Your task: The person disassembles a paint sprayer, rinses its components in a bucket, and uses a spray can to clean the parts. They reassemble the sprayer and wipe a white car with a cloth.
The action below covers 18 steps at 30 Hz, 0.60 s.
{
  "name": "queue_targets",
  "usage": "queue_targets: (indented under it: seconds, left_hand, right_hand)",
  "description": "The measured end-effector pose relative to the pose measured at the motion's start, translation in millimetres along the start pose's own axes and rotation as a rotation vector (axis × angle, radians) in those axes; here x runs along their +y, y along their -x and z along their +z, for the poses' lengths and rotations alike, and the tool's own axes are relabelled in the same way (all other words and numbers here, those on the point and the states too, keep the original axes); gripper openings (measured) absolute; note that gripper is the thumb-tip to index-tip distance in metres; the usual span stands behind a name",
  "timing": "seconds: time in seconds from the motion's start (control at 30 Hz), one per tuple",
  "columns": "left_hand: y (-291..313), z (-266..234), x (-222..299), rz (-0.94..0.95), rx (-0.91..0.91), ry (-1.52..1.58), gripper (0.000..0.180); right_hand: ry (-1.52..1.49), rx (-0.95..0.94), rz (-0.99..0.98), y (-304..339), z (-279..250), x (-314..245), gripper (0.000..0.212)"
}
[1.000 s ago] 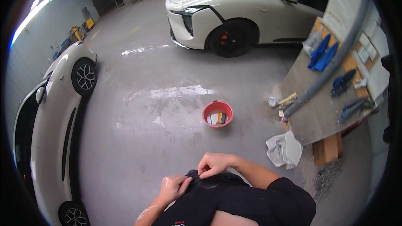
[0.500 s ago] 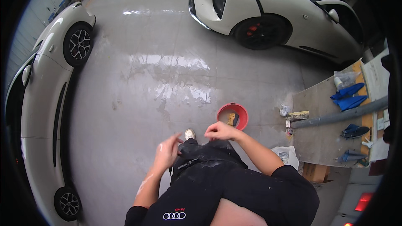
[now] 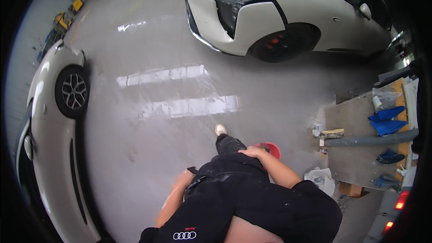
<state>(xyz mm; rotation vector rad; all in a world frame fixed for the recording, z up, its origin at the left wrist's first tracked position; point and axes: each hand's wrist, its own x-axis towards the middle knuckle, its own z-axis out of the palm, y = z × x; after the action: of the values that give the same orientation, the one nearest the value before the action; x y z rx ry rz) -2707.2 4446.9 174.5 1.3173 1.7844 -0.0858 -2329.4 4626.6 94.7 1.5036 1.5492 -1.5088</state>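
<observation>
My left hand (image 3: 183, 179) is at the left hip of my black work trousers (image 3: 234, 164), beside a dark strap. Its fingers are mostly hidden against the cloth, and whitish residue marks the forearm. Across the front of the trousers on the right side, my right hand (image 3: 253, 151) lies with its fingers against the fabric, and nothing shows in it. Just beyond that wrist stands a red bucket (image 3: 274, 149) on the floor, partly covered by my hand and forearm. One light shoe (image 3: 220, 129) is stepped forward on the floor.
Ahead to the right is a white car (image 3: 261, 13); another white car (image 3: 51, 148) lines the left. On the right, a grey bench (image 3: 355, 153) bears blue cloths (image 3: 388, 121) and a long grey tube. Glossy wet patches (image 3: 189, 105) mark the floor. A white bag (image 3: 320, 177) stands by the bench.
Both hands have come down from in front of my body onto the trousers. I have stepped forward, so the bucket now sits beside my right leg, largely hidden.
</observation>
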Motion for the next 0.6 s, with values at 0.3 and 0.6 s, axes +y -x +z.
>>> queue_targets:
  seconds: [0.3,0.6]
  left_hand:
    - [-146.3,-145.2,55.8,-0.18,-0.132,0.239,0.08]
    - [-307.9,-371.3,151.2,0.045,-0.33,0.103,0.078]
  right_hand:
    - [-0.488,-0.074,-0.335,-64.6,-191.1,-189.4,0.036]
    - [-0.375,0.348,-0.482,-121.6,-372.5,-311.5,0.028]
